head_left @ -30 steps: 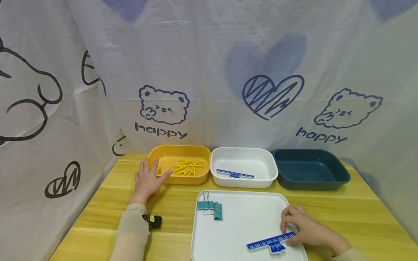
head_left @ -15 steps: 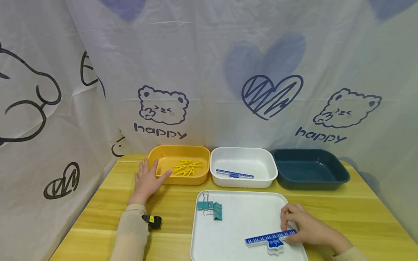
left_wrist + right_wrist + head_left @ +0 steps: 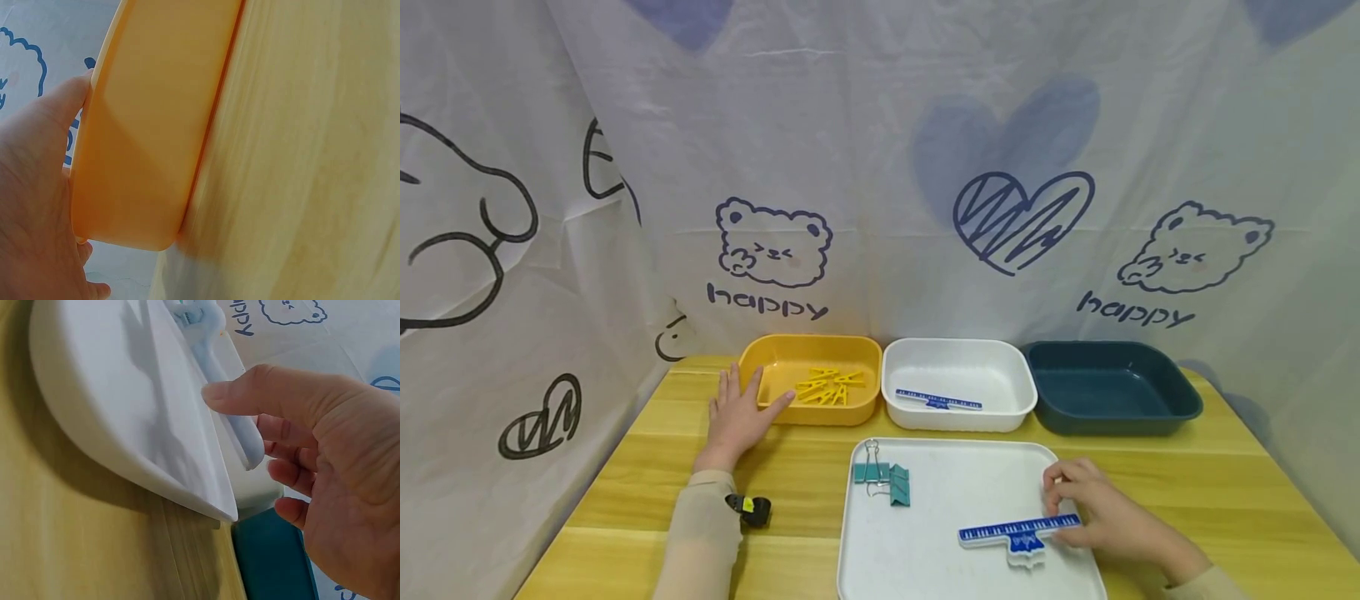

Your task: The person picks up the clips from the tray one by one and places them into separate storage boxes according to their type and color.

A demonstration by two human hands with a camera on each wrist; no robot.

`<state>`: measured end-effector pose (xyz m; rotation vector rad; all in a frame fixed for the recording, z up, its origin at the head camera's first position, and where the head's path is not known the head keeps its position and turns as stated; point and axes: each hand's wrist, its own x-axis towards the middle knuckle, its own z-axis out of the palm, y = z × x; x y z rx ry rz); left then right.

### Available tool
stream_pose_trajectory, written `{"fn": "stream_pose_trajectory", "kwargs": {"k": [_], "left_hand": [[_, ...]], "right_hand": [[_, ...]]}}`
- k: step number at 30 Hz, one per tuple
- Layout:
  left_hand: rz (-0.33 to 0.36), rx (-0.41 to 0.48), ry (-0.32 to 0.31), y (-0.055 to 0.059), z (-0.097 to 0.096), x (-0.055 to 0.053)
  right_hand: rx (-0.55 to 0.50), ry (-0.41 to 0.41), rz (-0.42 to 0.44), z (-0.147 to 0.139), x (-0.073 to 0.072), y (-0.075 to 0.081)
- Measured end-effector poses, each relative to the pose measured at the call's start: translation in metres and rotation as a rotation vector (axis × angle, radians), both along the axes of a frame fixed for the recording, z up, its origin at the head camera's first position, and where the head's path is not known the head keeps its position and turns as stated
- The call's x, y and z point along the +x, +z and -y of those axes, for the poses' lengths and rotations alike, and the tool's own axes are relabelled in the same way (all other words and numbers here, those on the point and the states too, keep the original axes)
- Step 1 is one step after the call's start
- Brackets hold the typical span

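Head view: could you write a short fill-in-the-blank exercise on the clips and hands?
The blue keyboard-patterned clip over the tray is held by the ____ hand.
The left hand touches the leftmost bin, which contains small ____ clothespins.
A second keyboard-patterned clip lies in the middle bin, whose colour is ____.
On the tray lie ____ teal binder clips.

Missing words: right; yellow; white; two.

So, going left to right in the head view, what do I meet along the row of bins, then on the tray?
Row: yellow bin, white bin, dark teal bin. Tray: two teal binder clips, blue-and-white clip, right hand pinching its end.
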<state>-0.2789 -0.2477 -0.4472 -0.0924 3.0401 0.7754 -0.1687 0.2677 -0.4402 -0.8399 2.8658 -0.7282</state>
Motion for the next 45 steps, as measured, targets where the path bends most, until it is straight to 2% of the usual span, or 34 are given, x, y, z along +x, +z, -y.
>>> {"fn": "stream_pose_trajectory", "kwargs": {"k": [8, 16, 24, 30, 38, 43, 45], "left_hand": [[0.002, 0.009, 0.003, 0.002, 0.001, 0.0], [-0.011, 0.024, -0.007, -0.001, -0.002, -0.003], [-0.013, 0.007, 0.001, -0.002, -0.001, -0.005], [-0.004, 0.005, 0.007, -0.004, -0.002, -0.005], [0.003, 0.014, 0.012, -0.003, -0.002, -0.003], [0.003, 0.019, 0.013, -0.003, 0.001, -0.002], [0.002, 0.018, 0.012, -0.003, 0.002, -0.003]], "right_hand": [[-0.018, -0.057, -0.029, 0.004, 0.0, 0.006], [-0.042, -0.095, -0.11, 0.005, 0.002, 0.006], [-0.117, -0.029, -0.28, 0.007, -0.005, 0.005], [-0.141, 0.004, -0.32, 0.01, -0.016, 0.007], [-0.146, -0.01, -0.321, 0.017, -0.03, 0.009], [-0.18, 0.047, -0.395, 0.022, -0.042, 0.011], [-0.196, 0.055, -0.398, 0.024, -0.046, 0.012]]}}
